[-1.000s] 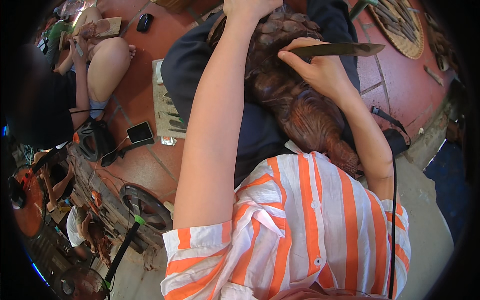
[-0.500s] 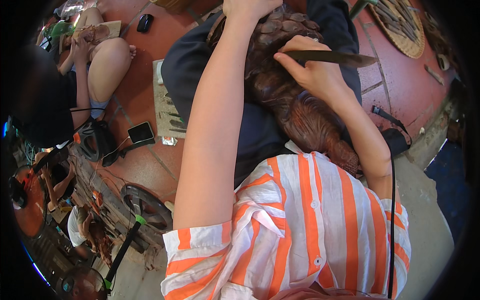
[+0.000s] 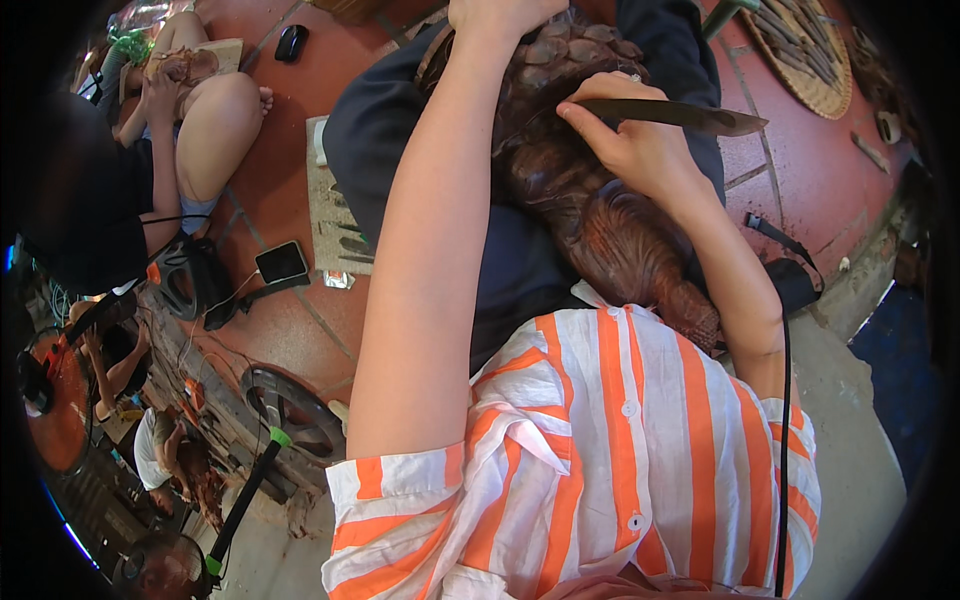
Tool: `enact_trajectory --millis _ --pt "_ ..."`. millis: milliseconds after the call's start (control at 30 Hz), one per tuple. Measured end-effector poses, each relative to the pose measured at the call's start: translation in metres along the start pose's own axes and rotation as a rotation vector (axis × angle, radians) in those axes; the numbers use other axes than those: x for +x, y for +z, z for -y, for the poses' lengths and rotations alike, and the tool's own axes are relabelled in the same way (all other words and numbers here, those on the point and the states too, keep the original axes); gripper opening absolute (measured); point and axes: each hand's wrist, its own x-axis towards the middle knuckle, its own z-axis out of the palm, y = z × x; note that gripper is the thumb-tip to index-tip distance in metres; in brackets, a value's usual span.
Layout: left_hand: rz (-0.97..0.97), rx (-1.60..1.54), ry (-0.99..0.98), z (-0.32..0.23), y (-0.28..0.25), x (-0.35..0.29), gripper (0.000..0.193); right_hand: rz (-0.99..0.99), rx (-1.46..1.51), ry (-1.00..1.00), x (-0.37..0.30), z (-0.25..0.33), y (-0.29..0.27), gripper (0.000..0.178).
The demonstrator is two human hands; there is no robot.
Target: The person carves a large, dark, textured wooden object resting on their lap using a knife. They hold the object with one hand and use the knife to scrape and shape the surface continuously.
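Observation:
A reddish-brown wood carving [image 3: 570, 185] with scale-like and flowing relief lies across my lap, its lower end against my striped shirt. My right hand [image 3: 640, 140] is closed around a knife [image 3: 705, 117], resting over the carving's right side. The dark, flat blade points right, and the thumb lies near its other end. At the top edge, my left hand [image 3: 505, 12] is over the carving's far end. Its fingers run out of the picture, so their grip is hidden.
Left of my leg, a mat [image 3: 328, 215] bears several slim tools, with a phone [image 3: 282, 264] beside it. A woven tray [image 3: 805, 60] of tools stands at the far right. Another person [image 3: 215, 125] sits at the left with a carved piece. A fan [image 3: 290, 410] is lower left.
My right hand and the knife have shifted slightly to the right. The left arm has stayed almost still, and the carving has barely moved.

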Motion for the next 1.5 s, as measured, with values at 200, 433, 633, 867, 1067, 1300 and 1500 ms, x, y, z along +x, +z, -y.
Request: enact_trajectory --millis 200,433,633,867,1067,1300,1500 --pt "0.007 0.011 -0.018 -0.001 -0.001 0.000 0.055 0.038 0.131 0.147 -0.005 -0.004 -0.003 0.021" --pt "0.025 0.003 -0.025 -0.001 -0.002 0.000 0.055 0.027 0.025 -0.029 0.000 0.000 -0.002 0.019" --pt "-0.009 0.003 -0.012 0.000 0.001 -0.001 0.054 0.054 0.182 0.086 -0.001 -0.005 -0.006 0.019" --pt "0.004 0.010 -0.015 0.000 0.001 0.000 0.054 0.080 0.007 -0.037 0.007 -0.003 -0.006 0.021" --pt "-0.005 0.000 -0.011 -0.001 0.002 0.000 0.053 0.065 0.119 0.032 0.003 -0.006 -0.009 0.019" --pt "0.000 0.014 0.004 0.000 0.002 0.001 0.053 0.134 -0.011 -0.101 0.011 -0.003 -0.011 0.017" --pt "-0.021 0.002 0.022 -0.004 0.005 0.002 0.054 0.129 0.168 0.004 0.010 -0.015 -0.014 0.018"
